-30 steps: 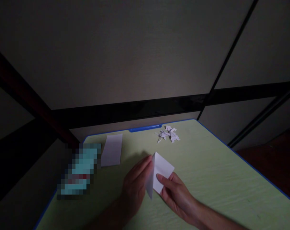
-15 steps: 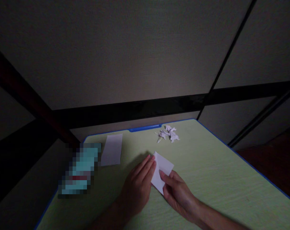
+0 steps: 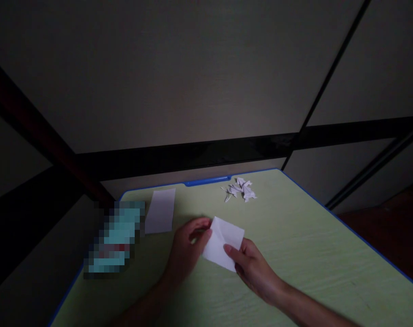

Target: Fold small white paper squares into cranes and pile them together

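Observation:
A small white piece of folded paper [image 3: 223, 234] is held up over the table, its crease lines faintly visible. My right hand [image 3: 256, 265] grips its lower right side, thumb flat on top and fingers underneath. At the upper left edge of the paper, my left hand [image 3: 189, 247] has its thumb and curled fingers closed on the border; the fingertips are partly hidden. Beyond the hands, several small white folded paper figures [image 3: 242, 188] lie in a cluster on the table.
A flat white sheet of paper [image 3: 160, 211] lies at the left, beside a pixelated teal item [image 3: 119, 238]. The light green table [image 3: 315, 254] has a blue rim and a blue handle [image 3: 208, 181] at its far edge. Behind it rises a panelled wall [image 3: 192, 77].
My left hand has gone from lying stretched across the paper to pinching its left edge. The folded paper has turned and shifted slightly left, showing a broader face. My right hand keeps its grip.

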The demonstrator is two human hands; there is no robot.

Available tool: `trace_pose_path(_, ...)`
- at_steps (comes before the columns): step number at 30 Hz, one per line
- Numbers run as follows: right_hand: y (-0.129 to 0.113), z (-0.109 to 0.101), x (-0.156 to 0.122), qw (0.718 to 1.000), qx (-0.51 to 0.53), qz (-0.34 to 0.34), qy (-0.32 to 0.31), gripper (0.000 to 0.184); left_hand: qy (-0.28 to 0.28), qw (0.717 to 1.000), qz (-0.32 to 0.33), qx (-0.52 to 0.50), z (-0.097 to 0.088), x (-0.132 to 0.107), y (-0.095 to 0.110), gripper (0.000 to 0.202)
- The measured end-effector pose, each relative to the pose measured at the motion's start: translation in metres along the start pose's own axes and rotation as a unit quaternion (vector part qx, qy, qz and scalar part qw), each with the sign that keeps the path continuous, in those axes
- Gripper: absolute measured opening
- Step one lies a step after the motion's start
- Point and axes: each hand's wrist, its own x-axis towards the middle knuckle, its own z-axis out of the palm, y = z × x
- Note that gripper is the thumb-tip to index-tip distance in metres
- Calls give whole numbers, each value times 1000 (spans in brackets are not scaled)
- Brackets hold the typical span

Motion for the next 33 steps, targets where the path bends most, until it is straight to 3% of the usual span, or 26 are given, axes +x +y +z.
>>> trace_pose_path(3,2,-4,0,995,-93,-11,-22,25,-10,997,-68,-48,-3,8,4,17)
trace_pose_path(13,-2,-1,-4,970,-241,-26,-12,35,20,999,-36,-11,-2,7,5,20)
trace_pose_path(23,-9,3,-5,970,-233,-20,-61,33,38,999,-32,19,-2,7,2,18)
trace_pose_path(29,-9,2,-3,976,-204,-58,-45,29,47,996,-54,-59,-1,7,-2,18)
trace_pose_path(33,-10,-2,-2,970,-221,-95,-15,26,6,994,-73,-85,3,3,-4,20)
